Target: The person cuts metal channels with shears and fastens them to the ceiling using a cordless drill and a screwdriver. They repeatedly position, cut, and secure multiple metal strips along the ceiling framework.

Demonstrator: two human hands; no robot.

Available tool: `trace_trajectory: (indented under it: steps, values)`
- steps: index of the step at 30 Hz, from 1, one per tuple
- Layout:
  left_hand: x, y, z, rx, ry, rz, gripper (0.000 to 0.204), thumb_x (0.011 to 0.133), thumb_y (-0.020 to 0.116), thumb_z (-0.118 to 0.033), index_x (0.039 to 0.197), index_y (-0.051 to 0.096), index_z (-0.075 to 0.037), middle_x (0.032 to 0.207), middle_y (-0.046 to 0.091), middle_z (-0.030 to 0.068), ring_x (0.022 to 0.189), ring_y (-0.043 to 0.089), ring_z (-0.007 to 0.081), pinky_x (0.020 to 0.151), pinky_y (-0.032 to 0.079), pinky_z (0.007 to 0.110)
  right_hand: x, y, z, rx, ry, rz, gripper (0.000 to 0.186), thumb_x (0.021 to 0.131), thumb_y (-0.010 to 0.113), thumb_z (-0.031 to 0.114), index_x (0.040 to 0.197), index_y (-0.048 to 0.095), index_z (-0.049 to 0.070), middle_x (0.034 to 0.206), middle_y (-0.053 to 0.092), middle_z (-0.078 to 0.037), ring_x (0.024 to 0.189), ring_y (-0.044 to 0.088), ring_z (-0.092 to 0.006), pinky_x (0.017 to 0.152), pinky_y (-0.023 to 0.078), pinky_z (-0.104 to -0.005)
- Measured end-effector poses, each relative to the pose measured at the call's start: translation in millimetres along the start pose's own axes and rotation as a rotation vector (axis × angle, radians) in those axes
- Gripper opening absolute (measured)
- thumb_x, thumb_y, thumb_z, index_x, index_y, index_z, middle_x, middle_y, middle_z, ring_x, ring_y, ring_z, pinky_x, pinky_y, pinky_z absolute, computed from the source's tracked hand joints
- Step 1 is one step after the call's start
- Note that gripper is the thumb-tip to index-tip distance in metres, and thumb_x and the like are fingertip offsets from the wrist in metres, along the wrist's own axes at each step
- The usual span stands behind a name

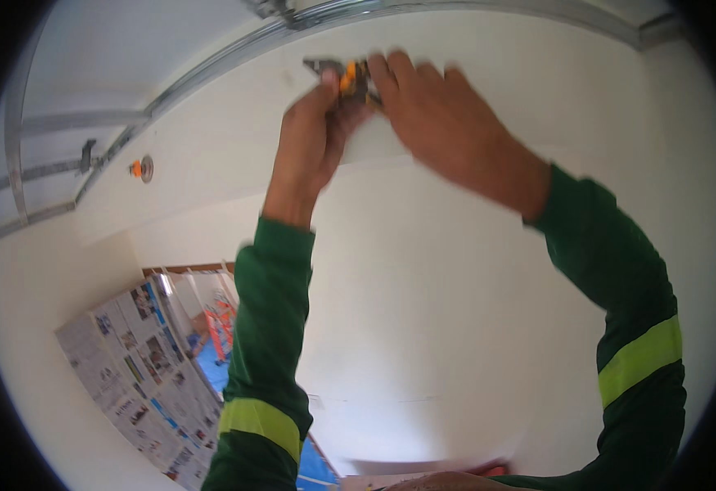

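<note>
Both arms reach up in front of the white wall, in green sleeves with yellow-green bands. My left hand (313, 127) is closed around a pair of snips or pliers with short dark metal jaws and orange-and-black parts, the snips (347, 79). The jaws point left, just under the metal ceiling track. My right hand (440, 114) meets the snips from the right, its fingers bent and closed at the handle side. Motion blurs that hand, and its thumb is hidden. Whether anything sits between the jaws is too small to tell.
A curved metal track (235, 53) runs along the wall's top, joined by ceiling framing (80, 123) at the left. An orange fitting (139, 168) sticks out of the wall. Lower left, a newspaper-covered panel (141, 376) stands by an opening showing an orange ladder (220, 327) and blue floor covering.
</note>
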State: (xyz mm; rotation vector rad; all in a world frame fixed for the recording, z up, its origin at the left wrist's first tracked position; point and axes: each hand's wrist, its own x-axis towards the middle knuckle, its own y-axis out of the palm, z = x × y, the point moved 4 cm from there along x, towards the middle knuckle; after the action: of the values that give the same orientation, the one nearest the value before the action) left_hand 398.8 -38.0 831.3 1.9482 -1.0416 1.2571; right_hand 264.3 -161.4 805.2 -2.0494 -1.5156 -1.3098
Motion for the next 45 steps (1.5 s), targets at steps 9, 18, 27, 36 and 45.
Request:
trace_trajectory:
  steps: [9,18,27,36,45]
  values:
    - [-216,-18,77,0.696,-0.597,0.135,0.033,0.114,0.065,-0.021,0.13,0.07,0.008,0.113,0.077,0.0114,0.101,0.075,0.019,0.094,0.062,0.035,-222,-43,104,1.157,0.386,0.494,0.074,0.087,0.066,0.005,0.152,0.04,-0.02,0.113,0.06,-0.027,0.088,0.071,-0.0367,0.075,0.061,-0.0423]
    - [-584,-134,159,0.706,-1.433,0.254,0.047,0.115,0.062,-0.033,0.15,0.063,-0.002,0.132,0.072,0.0126,0.121,0.068,0.0228,0.106,0.054,0.038,-480,-21,395,2.254,1.011,1.887,0.037,0.097,0.083,0.027,0.118,0.065,0.002,0.079,0.062,-0.003,0.064,0.06,-0.0142,0.057,0.05,-0.0306]
    - [-946,-29,170,0.829,-1.802,-0.182,0.051,0.107,0.058,-0.041,0.135,0.071,-0.001,0.131,0.073,0.0248,0.124,0.068,0.0412,0.109,0.052,0.052,-684,-4,494,2.084,0.493,2.361,0.05,0.105,0.067,0.051,0.119,0.072,0.003,0.091,0.068,-0.005,0.079,0.064,-0.019,0.069,0.053,-0.0386]
    - [-987,130,218,0.789,-2.001,-1.143,0.066,0.102,0.073,-0.043,0.142,0.065,0.009,0.115,0.077,0.0268,0.12,0.07,0.0459,0.113,0.048,0.053,-843,-42,541,1.467,0.065,2.539,0.049,0.104,0.064,0.042,0.11,0.068,-0.006,0.084,0.067,-0.009,0.065,0.061,-0.022,0.06,0.051,-0.0428]
    - [-1170,150,215,0.737,-2.11,-1.439,0.064,0.102,0.072,-0.041,0.145,0.064,0.007,0.115,0.079,0.0258,0.111,0.076,0.0408,0.099,0.056,0.049,-1035,-116,734,1.305,-0.264,2.346,0.059,0.092,0.073,0.04,0.126,0.07,-0.008,0.122,0.074,-0.036,0.119,0.072,-0.0509,0.1,0.059,-0.0574]
